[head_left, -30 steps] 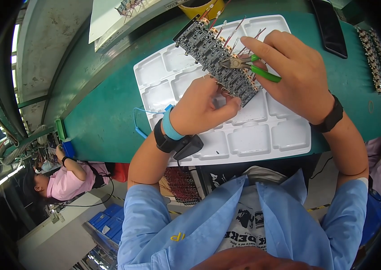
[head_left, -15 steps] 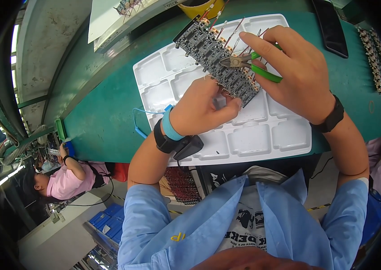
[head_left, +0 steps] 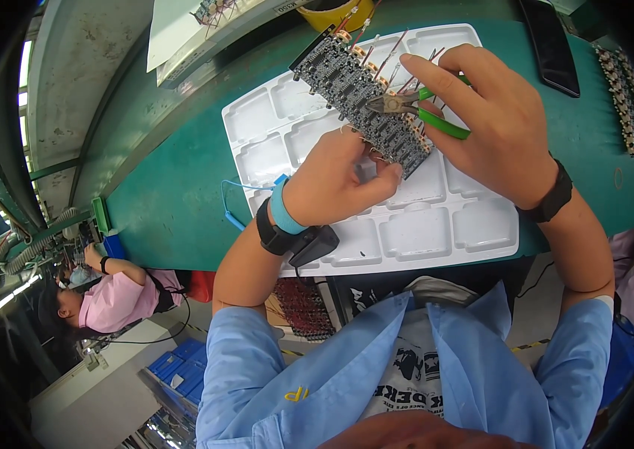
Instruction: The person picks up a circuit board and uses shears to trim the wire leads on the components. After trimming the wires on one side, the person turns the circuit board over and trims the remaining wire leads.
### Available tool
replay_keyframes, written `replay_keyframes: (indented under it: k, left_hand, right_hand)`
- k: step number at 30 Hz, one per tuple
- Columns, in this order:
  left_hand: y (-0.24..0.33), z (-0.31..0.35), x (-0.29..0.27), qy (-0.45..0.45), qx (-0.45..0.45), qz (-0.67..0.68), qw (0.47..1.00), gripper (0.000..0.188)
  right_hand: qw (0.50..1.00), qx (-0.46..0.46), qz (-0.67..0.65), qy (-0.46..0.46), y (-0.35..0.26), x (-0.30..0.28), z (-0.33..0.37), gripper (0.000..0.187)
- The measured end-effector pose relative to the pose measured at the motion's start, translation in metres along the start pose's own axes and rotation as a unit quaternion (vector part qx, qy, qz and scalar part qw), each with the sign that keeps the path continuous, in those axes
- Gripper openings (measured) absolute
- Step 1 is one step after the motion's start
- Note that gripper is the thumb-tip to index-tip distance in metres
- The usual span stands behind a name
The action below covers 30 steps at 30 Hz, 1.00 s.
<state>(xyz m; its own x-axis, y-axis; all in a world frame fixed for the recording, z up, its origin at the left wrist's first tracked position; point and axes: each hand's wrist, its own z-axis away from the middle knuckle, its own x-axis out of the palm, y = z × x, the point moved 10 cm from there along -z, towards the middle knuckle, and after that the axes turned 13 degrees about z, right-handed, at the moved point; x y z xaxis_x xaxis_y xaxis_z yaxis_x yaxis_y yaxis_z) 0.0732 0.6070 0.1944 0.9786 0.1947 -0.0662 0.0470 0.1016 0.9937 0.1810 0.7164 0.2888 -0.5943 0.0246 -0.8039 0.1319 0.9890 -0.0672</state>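
Observation:
My left hand (head_left: 343,176) grips the lower edge of a long dark circuit board panel (head_left: 358,93), tilted above a white compartment tray (head_left: 261,153). Small components crowd the panel's face, and red and dark wire leads stick out along its far right edge. In my right hand (head_left: 492,112) is a pair of green-handled cutting pliers (head_left: 436,120), its fingers wrapped around the handles. The pliers' jaws lie over the middle of the panel; whether they touch it I cannot tell. A blue wrist strap with a cord circles my left wrist.
Below the tray runs a green work surface (head_left: 175,194). A black phone-like slab (head_left: 549,49) lies at the far right, beside strips of small boards (head_left: 627,101). A yellow container (head_left: 335,15) and a white shelf (head_left: 219,37) stand at the back. A co-worker in pink (head_left: 118,299) sits at left.
My hands, the panel and the pliers have hardly moved; the pliers' jaws look slightly wider apart. At left, the co-worker's arm has shifted.

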Motion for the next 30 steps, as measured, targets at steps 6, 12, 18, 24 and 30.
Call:
replay_keyframes:
  k: [6, 12, 18, 24, 30]
  left_hand:
    - [-0.001, 0.001, -0.001, -0.002, -0.009, -0.019, 1.000, 0.027]
    - [0.005, 0.000, 0.002, -0.019, -0.013, -0.049, 0.999, 0.027]
    - [-0.002, 0.001, 0.001, -0.018, -0.025, -0.029, 0.999, 0.031]
    - [0.015, 0.002, -0.004, 0.029, 0.029, 0.136, 0.990, 0.051]
    - [0.025, 0.003, -0.024, 0.082, 0.097, 0.147, 0.981, 0.064]
  right_hand:
    - [1.000, 0.000, 0.000, -0.012, 0.000, 0.002, -0.001, 0.067]
    - [1.000, -0.006, 0.009, -0.006, -0.001, 0.002, -0.001, 0.063]
    - [1.000, -0.008, 0.004, 0.020, -0.002, -0.002, -0.002, 0.055]
    - [0.999, -0.006, 0.008, 0.043, 0.000, -0.007, -0.004, 0.053]
    - [0.999, -0.004, 0.004, 0.047, 0.000, -0.011, -0.005, 0.049]
